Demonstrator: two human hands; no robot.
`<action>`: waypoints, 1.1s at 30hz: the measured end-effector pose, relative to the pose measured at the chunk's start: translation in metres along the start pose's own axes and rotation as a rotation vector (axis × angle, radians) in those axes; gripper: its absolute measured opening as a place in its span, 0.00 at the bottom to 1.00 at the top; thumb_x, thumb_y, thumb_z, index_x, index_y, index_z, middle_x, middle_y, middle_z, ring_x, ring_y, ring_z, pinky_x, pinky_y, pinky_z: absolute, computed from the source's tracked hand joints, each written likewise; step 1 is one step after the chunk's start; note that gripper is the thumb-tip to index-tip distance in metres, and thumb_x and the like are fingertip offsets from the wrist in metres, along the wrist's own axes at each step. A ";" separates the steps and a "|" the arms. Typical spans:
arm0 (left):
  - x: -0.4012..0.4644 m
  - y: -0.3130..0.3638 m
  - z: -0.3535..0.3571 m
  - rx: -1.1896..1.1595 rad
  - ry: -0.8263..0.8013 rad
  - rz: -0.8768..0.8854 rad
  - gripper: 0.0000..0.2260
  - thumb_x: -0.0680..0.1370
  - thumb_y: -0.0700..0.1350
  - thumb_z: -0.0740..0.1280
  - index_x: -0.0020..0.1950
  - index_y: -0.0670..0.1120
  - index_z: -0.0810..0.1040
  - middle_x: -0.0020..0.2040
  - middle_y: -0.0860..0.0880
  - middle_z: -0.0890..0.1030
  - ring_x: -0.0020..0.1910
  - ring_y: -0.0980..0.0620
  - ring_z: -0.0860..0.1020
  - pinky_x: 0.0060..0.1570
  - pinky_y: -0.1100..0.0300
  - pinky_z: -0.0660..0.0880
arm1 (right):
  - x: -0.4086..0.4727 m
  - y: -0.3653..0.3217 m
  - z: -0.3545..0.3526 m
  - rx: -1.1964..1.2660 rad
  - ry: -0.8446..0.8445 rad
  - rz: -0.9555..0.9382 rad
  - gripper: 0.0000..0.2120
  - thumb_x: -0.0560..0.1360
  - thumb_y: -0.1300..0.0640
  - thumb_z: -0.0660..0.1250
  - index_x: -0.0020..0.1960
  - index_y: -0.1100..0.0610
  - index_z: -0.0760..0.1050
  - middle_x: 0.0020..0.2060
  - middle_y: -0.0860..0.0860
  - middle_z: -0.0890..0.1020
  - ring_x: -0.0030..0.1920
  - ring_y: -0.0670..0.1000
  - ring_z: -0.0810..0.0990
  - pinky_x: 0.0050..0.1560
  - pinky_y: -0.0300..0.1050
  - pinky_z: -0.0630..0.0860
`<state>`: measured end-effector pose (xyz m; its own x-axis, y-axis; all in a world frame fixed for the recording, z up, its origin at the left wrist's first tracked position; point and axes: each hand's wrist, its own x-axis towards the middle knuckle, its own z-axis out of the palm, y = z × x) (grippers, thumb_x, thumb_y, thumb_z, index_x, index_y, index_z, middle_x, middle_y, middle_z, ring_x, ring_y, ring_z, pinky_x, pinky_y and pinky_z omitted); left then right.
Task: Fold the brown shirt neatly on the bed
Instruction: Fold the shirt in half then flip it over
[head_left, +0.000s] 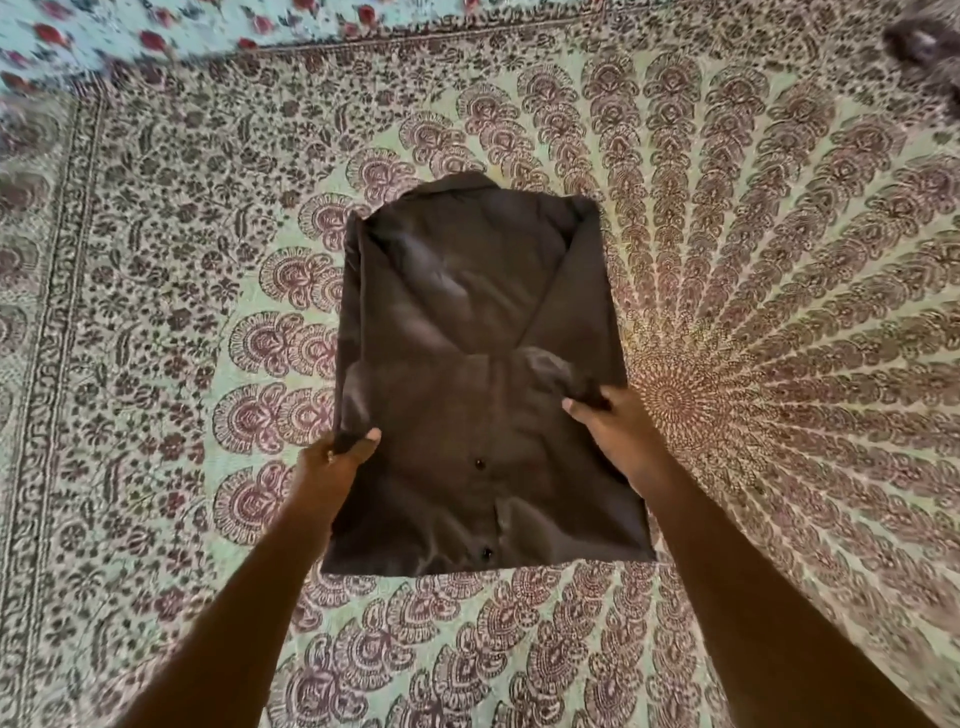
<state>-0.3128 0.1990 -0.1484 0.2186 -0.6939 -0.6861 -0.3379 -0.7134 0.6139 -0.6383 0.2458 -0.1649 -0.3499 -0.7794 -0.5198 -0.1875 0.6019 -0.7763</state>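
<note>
- Head view: the brown shirt (483, 374) lies on the bed (753, 270), on its patterned cover, already narrowed to a long rectangle, with both sides turned in over the middle and the sleeves tucked inside.
- The left hand (340, 457) pinches the shirt's left edge, thumb on top and the other fingers hidden under the cloth.
- The right hand (610, 426) grips the right edge at about the same level, with a bunch of cloth gathered just beyond its fingers.
- The collar end lies flat, well beyond both hands; the button strip (two dark buttons show) runs from between the hands back toward the person.
- Judged from this, the lengthwise folds are done and the crosswise fold is in hand but not closed.
- Left to do, as I judge it: bring one end over the other, then smooth the small puckers near the right fingers.
- Beyond the fingers, at the far edge, a flowered cloth (156, 31) shows.
</note>
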 end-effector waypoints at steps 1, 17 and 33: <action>0.002 0.005 0.002 0.028 0.006 0.039 0.15 0.72 0.51 0.79 0.54 0.46 0.84 0.52 0.45 0.86 0.54 0.42 0.83 0.61 0.44 0.78 | 0.004 0.003 -0.001 -0.031 0.018 -0.010 0.05 0.77 0.58 0.74 0.50 0.59 0.84 0.43 0.53 0.87 0.46 0.53 0.85 0.53 0.51 0.79; 0.032 0.024 0.020 -0.096 0.100 -0.010 0.11 0.73 0.50 0.78 0.38 0.43 0.85 0.41 0.42 0.87 0.47 0.39 0.85 0.54 0.45 0.82 | 0.049 -0.019 -0.004 -0.394 0.301 -0.182 0.22 0.80 0.51 0.72 0.32 0.60 0.68 0.28 0.57 0.72 0.30 0.57 0.70 0.36 0.52 0.66; 0.025 -0.024 0.041 1.067 0.111 0.800 0.37 0.79 0.69 0.56 0.84 0.56 0.49 0.85 0.50 0.42 0.83 0.44 0.44 0.79 0.39 0.54 | 0.013 0.015 0.050 -1.178 -0.093 -0.744 0.37 0.78 0.24 0.50 0.83 0.38 0.50 0.84 0.53 0.46 0.84 0.57 0.45 0.79 0.64 0.54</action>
<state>-0.3367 0.2027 -0.1961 -0.3181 -0.9229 -0.2168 -0.9409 0.2794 0.1914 -0.5999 0.2360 -0.2009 0.2239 -0.9578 -0.1805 -0.9688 -0.1986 -0.1482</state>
